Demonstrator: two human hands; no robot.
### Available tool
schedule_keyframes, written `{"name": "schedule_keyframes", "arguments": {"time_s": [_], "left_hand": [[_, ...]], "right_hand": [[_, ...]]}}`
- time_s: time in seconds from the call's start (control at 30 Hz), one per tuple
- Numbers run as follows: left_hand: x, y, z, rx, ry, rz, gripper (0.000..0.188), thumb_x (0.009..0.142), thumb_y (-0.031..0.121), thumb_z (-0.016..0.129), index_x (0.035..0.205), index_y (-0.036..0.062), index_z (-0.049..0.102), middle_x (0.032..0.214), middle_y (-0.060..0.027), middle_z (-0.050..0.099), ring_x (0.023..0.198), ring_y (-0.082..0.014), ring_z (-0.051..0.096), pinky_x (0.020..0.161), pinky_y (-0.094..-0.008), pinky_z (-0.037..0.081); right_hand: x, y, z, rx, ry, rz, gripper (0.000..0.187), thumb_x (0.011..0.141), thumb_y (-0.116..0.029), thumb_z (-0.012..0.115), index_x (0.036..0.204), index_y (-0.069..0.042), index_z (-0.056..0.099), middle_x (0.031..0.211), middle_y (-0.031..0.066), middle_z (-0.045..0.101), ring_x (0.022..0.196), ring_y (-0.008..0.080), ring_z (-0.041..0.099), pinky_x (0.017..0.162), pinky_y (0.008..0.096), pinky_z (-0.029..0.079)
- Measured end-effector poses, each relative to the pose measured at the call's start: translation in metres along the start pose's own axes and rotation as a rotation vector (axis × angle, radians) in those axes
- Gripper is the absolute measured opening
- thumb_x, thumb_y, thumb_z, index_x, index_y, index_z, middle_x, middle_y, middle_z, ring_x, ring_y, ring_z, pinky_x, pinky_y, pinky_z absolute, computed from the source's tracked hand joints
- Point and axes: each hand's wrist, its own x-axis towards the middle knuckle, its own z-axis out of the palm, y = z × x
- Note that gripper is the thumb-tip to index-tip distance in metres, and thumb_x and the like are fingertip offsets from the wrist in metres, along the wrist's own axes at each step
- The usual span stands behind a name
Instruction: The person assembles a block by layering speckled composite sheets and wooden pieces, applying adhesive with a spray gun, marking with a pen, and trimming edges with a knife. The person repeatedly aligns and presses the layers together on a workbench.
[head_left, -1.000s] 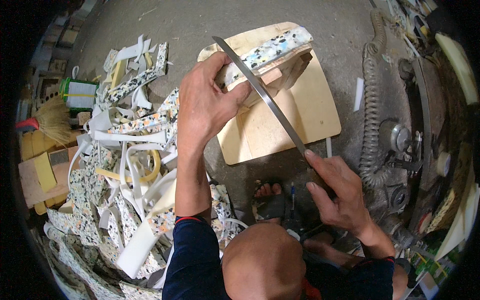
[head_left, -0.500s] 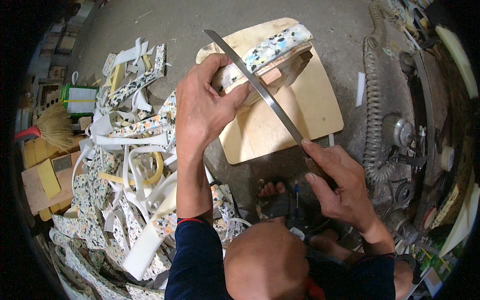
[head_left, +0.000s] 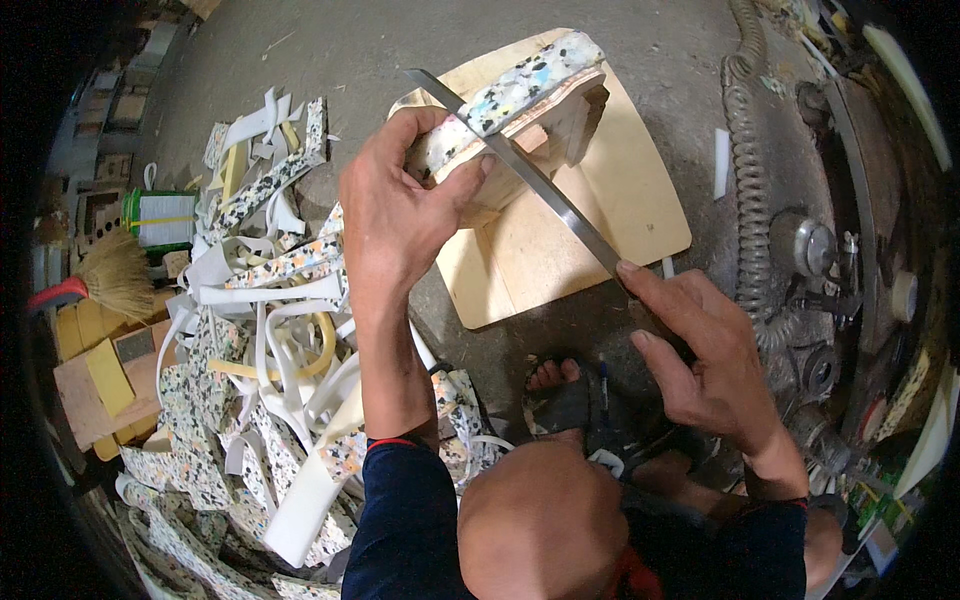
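Observation:
A long, narrow knife (head_left: 565,208) lies slantwise across a strip of speckled foam (head_left: 535,82), its tip past the far edge. My right hand (head_left: 705,350) is closed round the knife's dark handle, mostly hidden by the fingers. The foam covers the top edge of a layered wooden frame (head_left: 590,115). My left hand (head_left: 395,205) grips the near-left end of the foam-covered frame, thumb on the near side and fingers beyond, close to the blade. Beneath it is a pale plywood panel (head_left: 640,205) with rounded corners. Whether the blade is cutting into the foam cannot be made out.
Heaped foam offcuts (head_left: 290,310) lie along the left. Beyond them are a straw brush (head_left: 110,265) and a green tin (head_left: 160,218). A coiled air hose (head_left: 748,190) runs down the right, beside metal machine parts (head_left: 805,245). My sandalled foot (head_left: 555,395) is below the panel.
The knife has slid back toward my right hand, with less blade past the foam, and it lies at a flatter angle. My left hand keeps its grip. The whole view has shifted slightly.

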Motion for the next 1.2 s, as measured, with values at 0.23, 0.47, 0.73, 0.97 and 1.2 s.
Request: {"name": "schedule_keyframes", "arguments": {"time_s": [0.23, 0.47, 0.73, 0.97, 1.2], "left_hand": [[0.001, 0.009, 0.002, -0.137, -0.015, -0.018, 0.043, 0.076, 0.020, 0.083, 0.110, -0.0039, 0.070, 0.082, -0.0130, 0.072, 0.067, -0.0129, 0.062, 0.062, -0.0284, 0.050], [0.005, 0.003, -0.002, -0.049, -0.010, -0.021, 0.040, 0.077, 0.019, 0.082, 0.109, -0.0027, 0.071, 0.080, -0.0122, 0.072, 0.069, -0.0125, 0.063, 0.062, -0.0284, 0.051], [0.005, 0.007, -0.001, -0.151, -0.033, -0.069, 0.042, 0.076, 0.021, 0.083, 0.109, -0.0031, 0.071, 0.076, -0.0094, 0.070, 0.064, -0.0108, 0.061, 0.057, -0.0304, 0.049], [0.007, 0.001, 0.002, -0.059, -0.017, -0.004, 0.041, 0.077, 0.020, 0.082, 0.110, -0.0010, 0.071, 0.079, -0.0091, 0.071, 0.066, -0.0111, 0.062, 0.059, -0.0297, 0.049], [0.001, 0.006, 0.004, -0.117, -0.014, -0.017, 0.042, 0.076, 0.021, 0.083, 0.110, 0.0001, 0.071, 0.083, -0.0081, 0.070, 0.068, -0.0096, 0.060, 0.060, -0.0272, 0.048]], "right_hand": [[0.022, 0.004, 0.004, -0.148, 0.026, 0.010, 0.056, 0.083, 0.002, 0.067, 0.139, -0.007, 0.061, 0.092, 0.0172, 0.060, 0.078, 0.0316, 0.061, 0.071, 0.0400, 0.050], [0.002, -0.001, -0.012, -0.258, 0.015, 0.004, 0.057, 0.085, -0.002, 0.069, 0.141, -0.012, 0.060, 0.094, 0.0170, 0.059, 0.078, 0.0338, 0.064, 0.068, 0.0414, 0.053], [0.035, -0.001, -0.007, -0.348, 0.022, -0.022, 0.058, 0.086, -0.001, 0.068, 0.142, -0.013, 0.059, 0.096, 0.0171, 0.059, 0.079, 0.0335, 0.064, 0.069, 0.0421, 0.052], [0.002, 0.002, -0.029, -0.430, -0.024, 0.003, 0.058, 0.087, -0.003, 0.068, 0.143, -0.015, 0.057, 0.095, 0.0164, 0.058, 0.077, 0.0337, 0.065, 0.066, 0.0422, 0.052], [0.041, 0.008, -0.016, -0.427, 0.045, -0.114, 0.059, 0.086, 0.002, 0.066, 0.142, -0.015, 0.058, 0.098, 0.0178, 0.060, 0.078, 0.0326, 0.064, 0.067, 0.0406, 0.052]]}}
